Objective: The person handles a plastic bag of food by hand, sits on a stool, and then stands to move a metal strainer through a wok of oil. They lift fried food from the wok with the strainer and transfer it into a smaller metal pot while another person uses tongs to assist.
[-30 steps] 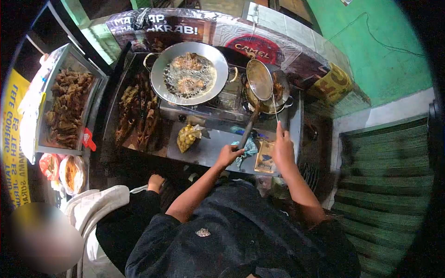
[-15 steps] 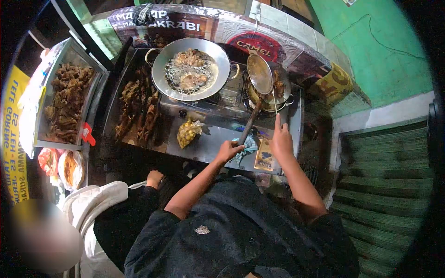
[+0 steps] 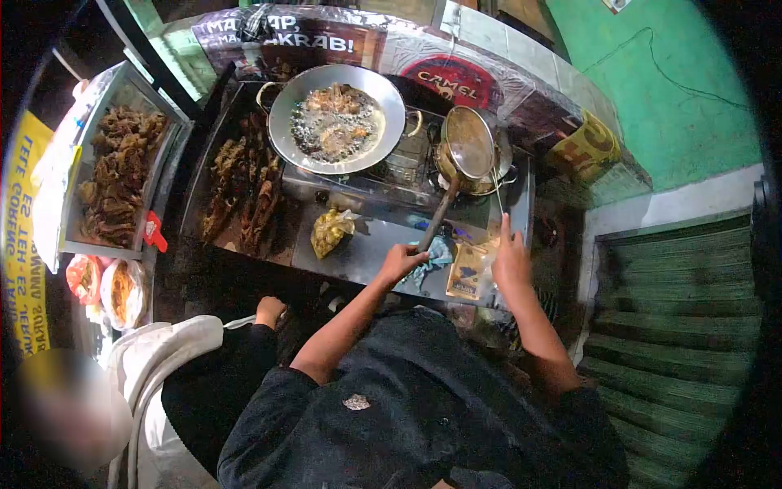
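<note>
My left hand (image 3: 401, 264) is closed round the dark handle of a round mesh strainer (image 3: 470, 142). The strainer is tilted over a smaller pan (image 3: 482, 186) at the back right and hides much of it. My right hand (image 3: 511, 261) grips a thin metal utensil (image 3: 498, 189), its far end at the strainer's right edge and the pan. A large wok (image 3: 280, 134) with bubbling oil and frying pieces (image 3: 334, 122) stands to the left. Below my hands' reach lie a blue-green cloth (image 3: 433, 259) and a gold packet (image 3: 466, 273).
Left of the wok lie long brown fried pieces (image 3: 262, 208). A bag of yellow items (image 3: 331, 232) rests on the metal counter (image 3: 366, 261). A glass case (image 3: 122, 175) of fried food stands far left. Another person's hand (image 3: 270, 311) is at the lower left; a low wall (image 3: 521, 90) runs behind.
The strainer has shifted slightly right and down. My right hand has moved right and down with the thin utensil, away from the strainer's middle.
</note>
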`<state>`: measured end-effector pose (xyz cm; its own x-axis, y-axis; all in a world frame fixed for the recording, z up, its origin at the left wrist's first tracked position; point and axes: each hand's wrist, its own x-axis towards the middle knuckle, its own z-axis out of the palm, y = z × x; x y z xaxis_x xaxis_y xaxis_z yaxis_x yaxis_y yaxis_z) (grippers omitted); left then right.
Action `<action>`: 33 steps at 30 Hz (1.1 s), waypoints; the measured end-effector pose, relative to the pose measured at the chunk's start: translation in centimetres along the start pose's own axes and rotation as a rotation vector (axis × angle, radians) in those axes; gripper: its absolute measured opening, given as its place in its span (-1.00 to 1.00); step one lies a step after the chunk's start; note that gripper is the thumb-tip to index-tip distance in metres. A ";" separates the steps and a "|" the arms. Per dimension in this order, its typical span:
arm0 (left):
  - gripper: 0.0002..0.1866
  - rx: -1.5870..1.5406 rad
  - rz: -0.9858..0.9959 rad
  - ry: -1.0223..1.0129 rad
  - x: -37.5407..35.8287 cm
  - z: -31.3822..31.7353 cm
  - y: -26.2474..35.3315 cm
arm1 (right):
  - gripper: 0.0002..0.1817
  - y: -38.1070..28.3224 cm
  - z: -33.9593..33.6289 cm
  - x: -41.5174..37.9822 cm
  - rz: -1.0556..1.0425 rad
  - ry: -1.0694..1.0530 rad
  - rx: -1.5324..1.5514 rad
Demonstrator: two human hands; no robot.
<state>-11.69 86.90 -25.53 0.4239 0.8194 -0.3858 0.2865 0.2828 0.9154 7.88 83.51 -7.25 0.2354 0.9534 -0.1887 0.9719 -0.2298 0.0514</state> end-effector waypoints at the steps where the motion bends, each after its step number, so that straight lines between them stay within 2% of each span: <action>1: -0.55 -0.020 0.002 -0.001 0.0 0.0 0.0 | -0.16 0.0 0.3 0.0 0.008 0.001 0.009; 4: -0.59 -0.118 0.011 -0.035 0.5 0.3 -0.6 | -0.16 -0.7 -0.2 -0.1 0.023 -0.015 0.052; 7: -0.62 -0.109 -0.022 -0.046 0.7 0.4 -0.7 | -0.15 -1.0 0.1 -0.3 -0.023 0.120 0.199; 8: -0.65 -0.087 -0.036 -0.063 0.8 0.4 -0.6 | -0.16 -1.0 -0.4 -0.5 -0.018 0.030 0.209; 11: -0.66 -0.298 -0.050 -0.138 1.7 0.9 -1.1 | -0.22 -0.8 -0.7 -1.1 -0.098 0.158 0.290; 14: -0.66 -0.403 -0.153 -0.170 2.0 0.8 1.8 | -0.31 -0.1 -0.9 -1.5 -0.050 0.177 0.464; 17: -0.57 -0.600 -0.275 -0.230 5.2 2.6 -0.1 | -0.33 0.6 -1.9 -2.3 0.013 0.199 0.550; 21: -0.62 -0.661 -0.470 -0.283 7.8 3.1 0.7 | -0.38 3.0 -0.9 -2.0 0.057 0.282 0.631; 22: -0.69 -0.484 -0.488 -0.257 7.2 2.4 2.5 | -0.39 3.4 -1.1 -2.0 0.071 0.299 0.653; 27: -0.69 -0.201 -0.263 -0.212 6.6 2.0 3.3 | -0.41 6.7 0.4 -1.7 0.089 0.377 0.736; 29: -0.67 -0.312 -0.267 -0.227 6.7 2.6 2.1 | -0.42 6.9 -0.7 -2.1 0.146 0.327 0.781; 33: -0.69 -0.381 -0.291 -0.215 6.0 2.9 3.1 | -0.38 7.6 -0.3 -2.1 0.080 0.349 0.802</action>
<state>-5.80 91.24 -25.37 0.5515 0.5705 -0.6086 0.1025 0.6777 0.7281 14.79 79.77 -6.15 0.4154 0.9037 0.1036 0.6947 -0.2416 -0.6775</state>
